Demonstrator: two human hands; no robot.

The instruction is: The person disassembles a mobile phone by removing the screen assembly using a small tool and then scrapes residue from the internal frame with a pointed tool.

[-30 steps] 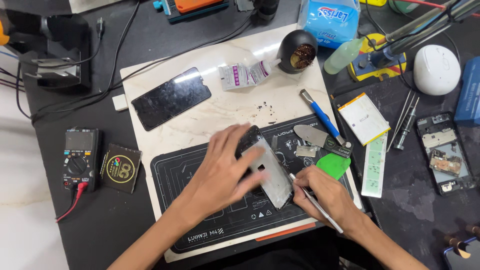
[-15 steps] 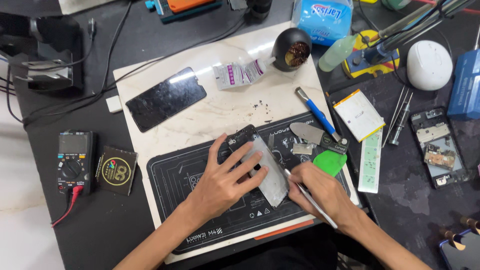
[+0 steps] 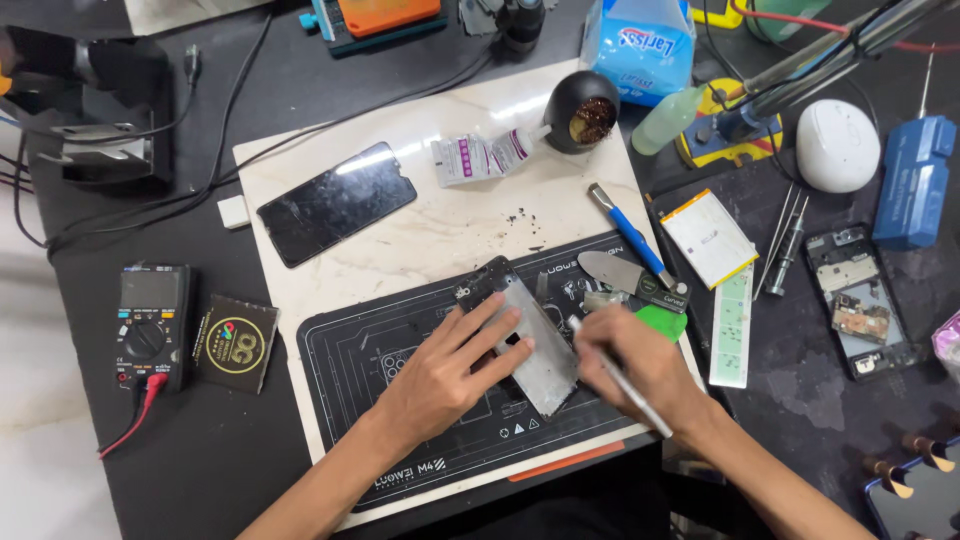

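A grey opened phone frame lies tilted on a black work mat. My left hand rests flat on it, fingers spread over its left side and pressing it down. My right hand grips a thin silver pen-like tool, whose tip touches the frame's right edge. A green pick lies just beyond my right hand.
A black phone screen and a glue tube lie on the pale marble board. A blue-handled spatula, a white battery, another opened phone, and a multimeter surround the mat.
My right hand has shifted left and up, bringing the tool tip onto the frame's edge. The left hand stays pressed on the frame. The camera has tilted slightly.
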